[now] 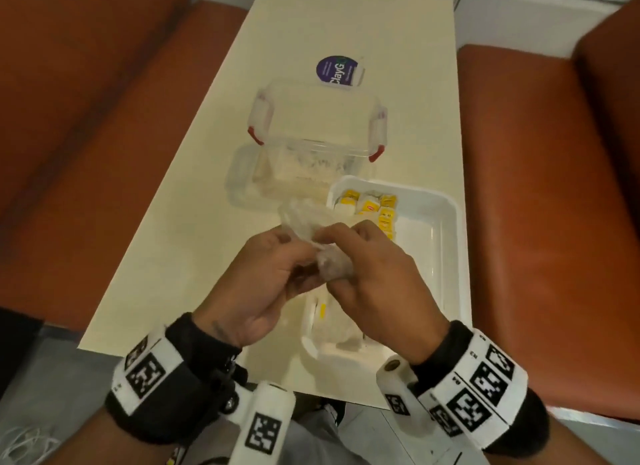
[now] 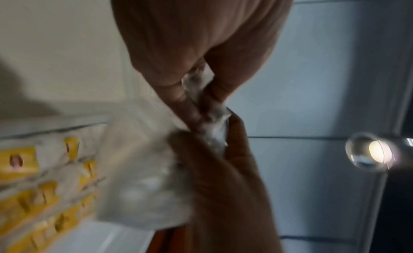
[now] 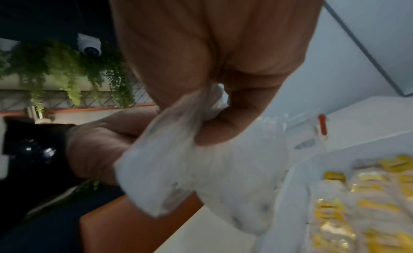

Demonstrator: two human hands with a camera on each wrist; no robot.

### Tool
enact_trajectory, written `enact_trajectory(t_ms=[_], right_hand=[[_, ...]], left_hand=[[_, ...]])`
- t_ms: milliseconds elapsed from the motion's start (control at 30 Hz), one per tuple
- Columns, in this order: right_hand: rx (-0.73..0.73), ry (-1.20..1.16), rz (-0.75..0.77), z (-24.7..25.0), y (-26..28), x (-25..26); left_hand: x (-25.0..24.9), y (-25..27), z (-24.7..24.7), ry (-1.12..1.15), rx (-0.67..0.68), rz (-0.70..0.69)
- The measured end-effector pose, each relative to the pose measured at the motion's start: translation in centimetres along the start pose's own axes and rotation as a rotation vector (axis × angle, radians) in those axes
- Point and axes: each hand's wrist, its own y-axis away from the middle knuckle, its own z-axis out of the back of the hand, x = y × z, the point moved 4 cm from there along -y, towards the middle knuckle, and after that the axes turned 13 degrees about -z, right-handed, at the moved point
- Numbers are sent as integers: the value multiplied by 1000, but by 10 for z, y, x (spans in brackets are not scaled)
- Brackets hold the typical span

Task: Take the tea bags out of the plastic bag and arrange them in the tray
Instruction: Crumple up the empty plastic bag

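Observation:
Both hands hold a crumpled clear plastic bag [image 1: 313, 234] above the table, just left of the white tray [image 1: 446, 256]. My left hand [image 1: 277, 267] grips the bag's left side and my right hand [image 1: 360, 256] pinches its right side. The bag [image 2: 143, 177] looks scrunched and pale, and what it holds cannot be made out; it [image 3: 185, 168] hangs below the fingers in the right wrist view. Several yellow tea bags [image 1: 372, 206] lie in rows at the tray's far left end. The tea bags [image 2: 40, 195] [image 3: 362, 203] are blurred in both wrist views.
A clear storage box [image 1: 315, 128] with red-tipped latches stands beyond the tray, its lid [image 1: 242, 177] flat beside it. A purple-labelled packet [image 1: 337, 71] lies farther back. Orange seats [image 1: 540, 194] flank the narrow cream table [image 1: 194, 222]. More clear plastic [image 1: 339, 329] lies at the tray's near end.

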Motion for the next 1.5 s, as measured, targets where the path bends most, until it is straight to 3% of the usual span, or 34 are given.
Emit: enact_trajectory(t_ms=[67,133,200,267,333,400,467,533,600,700,767,867,1000,1167,1267,1400,1500], right_hand=[[-60,-63,-86,18,7,-18],[-73,-156,-163,36,20,-34],[-84,-180,-184,47,37,-40],[-134,-22,-171,47,54,-38],[-182,248,-178,44,70,-37],[-259,273,-190,41,88,-50],[-316,-87,-254,44,107,-70],[-264,-796,-381,43,123,-87],[-238,-1452,-486,38,135,-102],[-260,-1774,-591,41,155,-125],[-254,-1816,-625,50,173,-144],[-247,-1682,-709,55,199,-174],[-258,-1724,-845,47,222,-203],[-281,-2193,-887,35,241,-232],[-304,-2298,-964,14,253,-251],[-317,-2153,-1105,-36,268,-280],[-346,-1663,-1250,-59,279,-309]], left_hand=[[-7,7,-10,-317,42,-254],[-1,16,-25,-322,183,-398],[16,26,-54,3,296,-235],[35,35,-86,301,239,69],[56,39,-113,445,172,330],[67,38,-129,495,113,407],[70,34,-147,515,97,319],[79,37,-164,348,72,181],[85,46,-182,-54,193,-48],[92,67,-207,-623,614,-319],[94,79,-216,-938,872,-431],[103,88,-225,-993,1107,-489],[119,92,-237,-1072,1082,-611],[157,105,-264,-1086,1160,-824],[192,118,-277,-1247,1251,-955],[235,125,-286,-1458,1358,-854],[261,120,-279,-1469,1510,-602]])
